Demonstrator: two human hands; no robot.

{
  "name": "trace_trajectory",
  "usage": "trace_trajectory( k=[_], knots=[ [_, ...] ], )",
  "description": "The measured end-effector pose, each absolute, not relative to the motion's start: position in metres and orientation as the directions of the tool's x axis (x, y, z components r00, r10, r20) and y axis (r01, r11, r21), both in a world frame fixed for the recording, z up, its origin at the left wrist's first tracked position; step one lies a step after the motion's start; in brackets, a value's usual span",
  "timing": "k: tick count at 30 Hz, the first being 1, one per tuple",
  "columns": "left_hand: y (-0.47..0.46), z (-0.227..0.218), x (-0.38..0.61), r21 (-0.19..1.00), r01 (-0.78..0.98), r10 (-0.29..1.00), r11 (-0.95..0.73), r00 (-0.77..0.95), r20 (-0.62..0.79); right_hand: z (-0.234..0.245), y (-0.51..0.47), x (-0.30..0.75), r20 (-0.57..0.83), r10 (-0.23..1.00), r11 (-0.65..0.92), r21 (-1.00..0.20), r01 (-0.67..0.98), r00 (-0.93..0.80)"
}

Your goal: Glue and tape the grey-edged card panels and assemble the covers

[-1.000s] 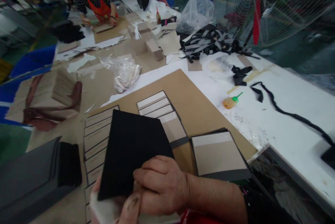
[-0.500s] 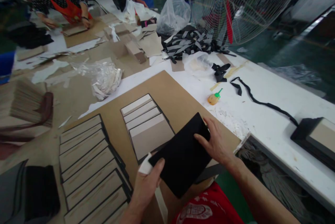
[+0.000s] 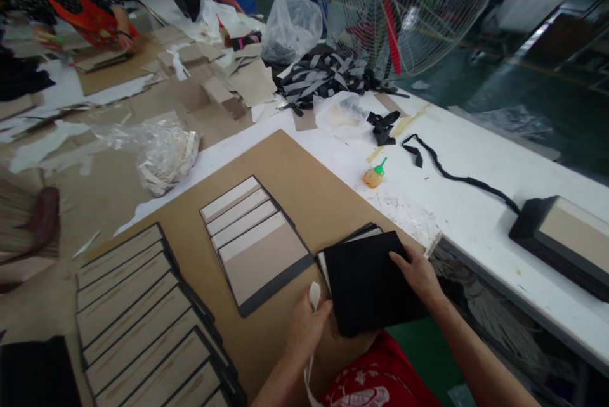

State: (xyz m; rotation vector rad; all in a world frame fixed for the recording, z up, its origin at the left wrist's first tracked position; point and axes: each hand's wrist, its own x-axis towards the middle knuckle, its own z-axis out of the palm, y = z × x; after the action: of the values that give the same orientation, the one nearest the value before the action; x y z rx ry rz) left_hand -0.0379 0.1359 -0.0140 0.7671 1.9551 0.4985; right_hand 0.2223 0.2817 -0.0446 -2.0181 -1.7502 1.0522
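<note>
A flat black panel [image 3: 368,283] lies over a small pile of beige-and-black panels [image 3: 325,262] near the front edge of the board. My right hand [image 3: 419,274] holds the panel's right edge, thumb on top. Just left of it, my left hand [image 3: 304,324] is closed around a narrow white strip [image 3: 314,296], whose tail hangs below the wrist. Overlapping beige panels with pale top bands and dark borders [image 3: 266,258] sit left of the black panel. Further left, a longer overlapping row of beige panels [image 3: 143,324] carries brown streaks.
Beneath the panels lies a brown board [image 3: 285,166]. Beyond it are a small bottle with a green nozzle [image 3: 373,175], a clear plastic bag [image 3: 169,156] and black strips [image 3: 328,80]. A large fan [image 3: 380,7] stands behind. Another person [image 3: 90,11] works at the far left.
The black panel has moved right and lower, onto the pile. My left hand has let go of its corner but keeps the white strip. The view has shifted slightly right.
</note>
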Motion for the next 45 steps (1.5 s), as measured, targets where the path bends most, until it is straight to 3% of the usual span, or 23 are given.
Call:
trace_trajectory(
  k=[2,5,7,9,13,18,24,27,30,33,38,41,45],
  knots=[
    [0.134,-0.014,-0.028,0.645,0.298,0.710,0.704,-0.329,-0.622,-0.047,0.279,0.220,-0.286,0.958,-0.154,-0.537,0.829,-0.007],
    [0.133,-0.010,-0.023,0.673,0.267,0.724,0.690,-0.291,-0.626,-0.047,0.276,0.213,-0.087,0.995,0.015,-0.359,0.933,-0.050],
    [0.131,-0.004,-0.032,0.678,0.277,0.731,0.681,-0.309,-0.609,-0.047,0.277,0.198,0.034,0.995,0.102,-0.301,0.948,-0.097],
    [0.126,0.002,-0.053,0.657,0.322,0.725,0.682,-0.420,-0.547,-0.046,0.278,0.172,0.063,0.979,0.204,-0.391,0.897,-0.195],
    [0.106,0.005,-0.115,0.497,0.417,0.600,0.761,-0.743,-0.296,-0.045,0.276,0.085,-0.054,0.849,0.360,-0.669,0.650,-0.526],
    [0.084,-0.019,-0.158,0.303,0.481,0.558,0.823,-0.782,-0.276,-0.046,0.266,-0.010,-0.140,0.763,0.442,-0.600,0.667,-0.631],
    [0.074,-0.037,-0.153,0.342,0.486,0.579,0.804,-0.770,-0.267,-0.044,0.256,-0.026,-0.190,0.848,0.280,-0.634,0.721,-0.495],
    [0.072,-0.039,-0.153,0.363,0.484,0.588,0.797,-0.761,-0.276,-0.038,0.255,-0.025,-0.151,0.850,0.295,-0.658,0.693,-0.505],
    [0.068,-0.045,-0.156,0.405,0.509,0.622,0.760,-0.749,-0.227,-0.029,0.253,-0.036,-0.153,0.872,0.171,-0.793,0.584,-0.464],
    [0.064,-0.047,-0.159,0.452,0.480,0.612,0.752,-0.764,-0.206,-0.019,0.256,-0.051,-0.302,0.846,-0.087,-0.891,0.445,-0.439],
    [0.061,-0.034,-0.172,0.407,0.350,0.496,0.844,-0.799,-0.341,-0.005,0.275,-0.012,-0.342,0.773,-0.236,-0.937,0.259,-0.535],
    [0.057,-0.028,-0.181,0.360,0.269,0.413,0.893,-0.808,-0.421,0.003,0.280,0.067,-0.409,0.776,-0.452,-0.891,0.029,-0.480],
    [0.060,-0.030,-0.191,0.388,0.251,0.414,0.887,-0.805,-0.426,0.004,0.274,0.178,-0.572,0.747,-0.585,-0.807,0.073,-0.338]
  ],
)
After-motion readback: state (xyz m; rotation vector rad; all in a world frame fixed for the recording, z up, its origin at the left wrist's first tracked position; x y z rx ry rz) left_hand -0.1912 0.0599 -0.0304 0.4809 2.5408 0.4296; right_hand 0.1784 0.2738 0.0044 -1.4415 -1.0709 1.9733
